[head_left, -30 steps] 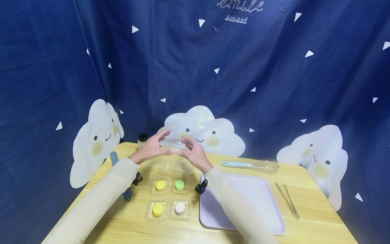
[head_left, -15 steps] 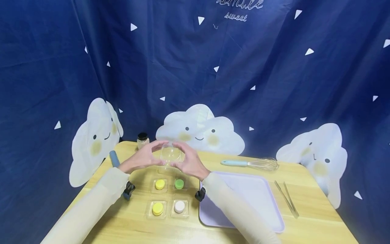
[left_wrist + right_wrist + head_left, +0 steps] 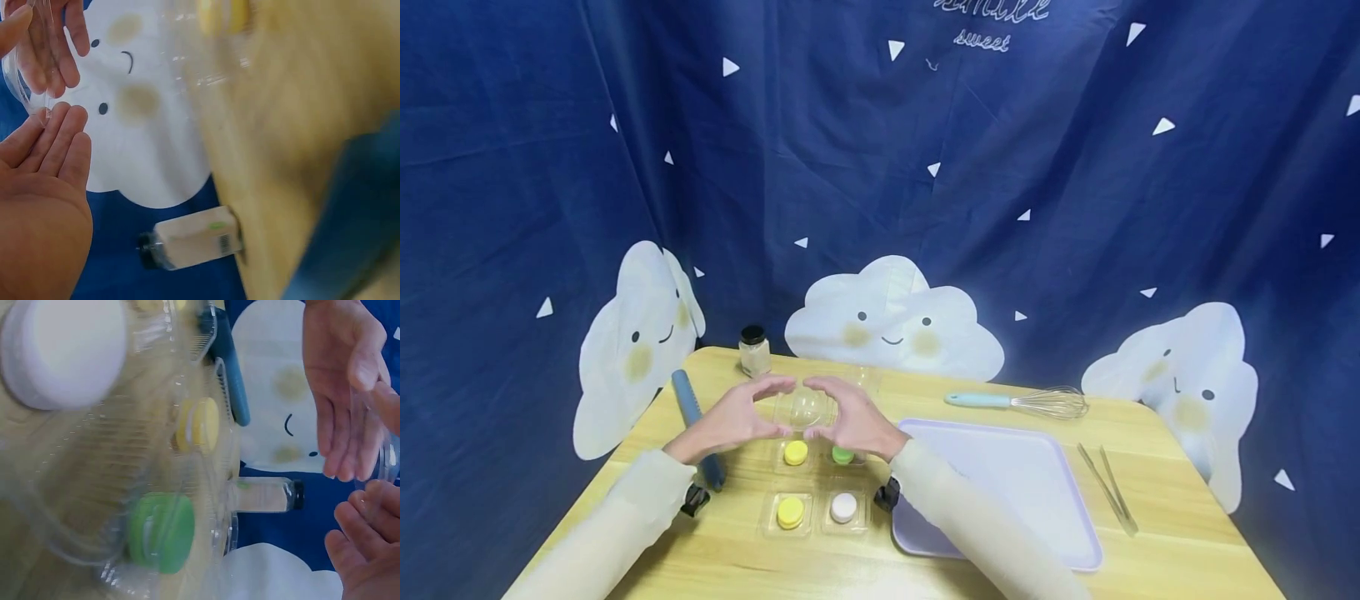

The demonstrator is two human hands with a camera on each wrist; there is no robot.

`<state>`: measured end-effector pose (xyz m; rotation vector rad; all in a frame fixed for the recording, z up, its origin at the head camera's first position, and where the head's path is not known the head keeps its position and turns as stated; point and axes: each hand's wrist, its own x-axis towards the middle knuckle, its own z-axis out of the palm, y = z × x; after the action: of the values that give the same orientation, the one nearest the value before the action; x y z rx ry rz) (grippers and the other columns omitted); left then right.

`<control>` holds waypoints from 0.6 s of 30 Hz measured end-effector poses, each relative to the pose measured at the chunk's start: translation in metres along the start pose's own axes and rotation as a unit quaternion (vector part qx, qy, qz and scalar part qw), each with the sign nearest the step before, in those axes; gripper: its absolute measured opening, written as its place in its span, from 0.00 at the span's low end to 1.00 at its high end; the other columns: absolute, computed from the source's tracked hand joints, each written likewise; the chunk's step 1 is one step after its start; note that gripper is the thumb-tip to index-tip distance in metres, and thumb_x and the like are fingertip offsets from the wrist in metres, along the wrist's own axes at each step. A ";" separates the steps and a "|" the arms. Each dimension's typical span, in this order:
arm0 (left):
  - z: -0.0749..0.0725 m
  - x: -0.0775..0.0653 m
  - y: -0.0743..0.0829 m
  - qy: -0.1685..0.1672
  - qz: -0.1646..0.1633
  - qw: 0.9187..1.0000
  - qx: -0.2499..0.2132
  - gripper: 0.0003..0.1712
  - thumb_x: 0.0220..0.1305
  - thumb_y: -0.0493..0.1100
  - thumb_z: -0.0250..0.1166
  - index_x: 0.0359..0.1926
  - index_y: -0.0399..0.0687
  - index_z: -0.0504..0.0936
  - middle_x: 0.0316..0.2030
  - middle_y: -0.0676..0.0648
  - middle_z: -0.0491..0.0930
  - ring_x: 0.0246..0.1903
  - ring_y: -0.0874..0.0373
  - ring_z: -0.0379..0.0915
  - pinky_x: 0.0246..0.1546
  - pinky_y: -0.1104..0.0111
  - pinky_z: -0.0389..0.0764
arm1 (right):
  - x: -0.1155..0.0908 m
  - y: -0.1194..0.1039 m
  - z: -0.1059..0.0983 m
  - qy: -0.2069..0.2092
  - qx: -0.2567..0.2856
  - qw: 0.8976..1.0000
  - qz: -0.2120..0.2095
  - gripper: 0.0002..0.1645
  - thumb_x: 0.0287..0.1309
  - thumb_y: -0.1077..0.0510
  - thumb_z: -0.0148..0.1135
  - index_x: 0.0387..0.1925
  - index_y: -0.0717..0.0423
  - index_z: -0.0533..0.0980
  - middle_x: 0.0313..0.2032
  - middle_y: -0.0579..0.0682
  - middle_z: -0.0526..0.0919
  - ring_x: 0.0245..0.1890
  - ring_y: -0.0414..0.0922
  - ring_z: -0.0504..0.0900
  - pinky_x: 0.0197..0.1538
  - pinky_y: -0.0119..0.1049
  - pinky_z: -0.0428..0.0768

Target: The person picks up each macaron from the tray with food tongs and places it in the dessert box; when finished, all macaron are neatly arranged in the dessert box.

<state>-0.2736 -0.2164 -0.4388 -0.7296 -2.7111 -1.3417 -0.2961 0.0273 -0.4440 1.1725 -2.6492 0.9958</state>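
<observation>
A clear plastic lid with a round dome (image 3: pixel 808 408) is held in the air between both hands. My left hand (image 3: pixel 737 419) pinches its left edge between thumb and fingers. On the opposite edge, my right hand (image 3: pixel 852 419) grips it the same way. Below, clear square trays hold macarons: a yellow one (image 3: pixel 796 452) right under the lid, a green one (image 3: pixel 842 455) partly behind the right hand, another yellow one (image 3: pixel 790 512) and a whitish one (image 3: pixel 843 507) nearer the front. The right wrist view shows the green macaron (image 3: pixel 162 532) sitting in its tray close by.
A blue stick-like tool (image 3: pixel 688 404) lies left of the left hand. Behind stands a jar with a black cap (image 3: pixel 755 352). To the right are a lilac tray (image 3: pixel 1000 450), a whisk (image 3: pixel 1022 403) and metal tongs (image 3: pixel 1108 492). More clear plastic (image 3: pixel 867 379) sits at the back.
Both hands have come down and toward the front with the clear lid, tipping it flatter over the table. The jar, earlier partly covered by the left hand, now shows whole.
</observation>
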 end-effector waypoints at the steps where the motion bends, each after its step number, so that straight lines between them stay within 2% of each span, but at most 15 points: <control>1: 0.002 -0.003 -0.002 -0.002 -0.005 1.000 0.001 0.47 0.50 0.51 0.81 0.69 0.43 0.72 0.64 0.39 0.78 0.67 0.36 0.70 0.69 0.40 0.69 | -0.001 0.000 0.001 -0.008 -0.013 1.000 -0.003 0.48 0.53 0.47 0.76 0.72 0.52 0.66 0.72 0.51 0.72 0.72 0.49 0.72 0.74 0.46 0.71; 9: 0.016 -0.019 -0.014 -0.015 -0.018 0.999 0.034 0.45 0.51 0.51 0.80 0.67 0.42 0.73 0.61 0.40 0.80 0.65 0.36 0.73 0.67 0.40 0.72 | -0.008 -0.003 0.013 -0.070 -0.083 0.994 0.003 0.45 0.56 0.45 0.74 0.71 0.53 0.68 0.69 0.51 0.75 0.69 0.48 0.75 0.74 0.42 0.73; 14: 0.023 -0.027 -0.020 -0.024 -0.012 0.998 0.055 0.44 0.50 0.50 0.81 0.66 0.41 0.74 0.59 0.40 0.81 0.63 0.36 0.74 0.66 0.41 0.73 | -0.011 -0.006 0.018 -0.113 -0.124 0.986 0.006 0.44 0.57 0.43 0.72 0.71 0.55 0.68 0.69 0.51 0.75 0.70 0.49 0.74 0.74 0.41 0.72; 18: 0.026 -0.030 -0.024 -0.030 -0.006 0.998 0.060 0.44 0.50 0.51 0.80 0.66 0.40 0.75 0.59 0.41 0.81 0.62 0.37 0.75 0.66 0.40 0.74 | -0.011 -0.005 0.021 -0.129 -0.143 0.981 0.002 0.44 0.58 0.43 0.71 0.71 0.54 0.68 0.69 0.51 0.75 0.70 0.49 0.74 0.75 0.41 0.71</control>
<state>-0.2523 -0.2212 -0.4792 -0.7565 -2.8174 -1.1649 -0.2813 0.0189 -0.4614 1.3034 -2.8636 0.4643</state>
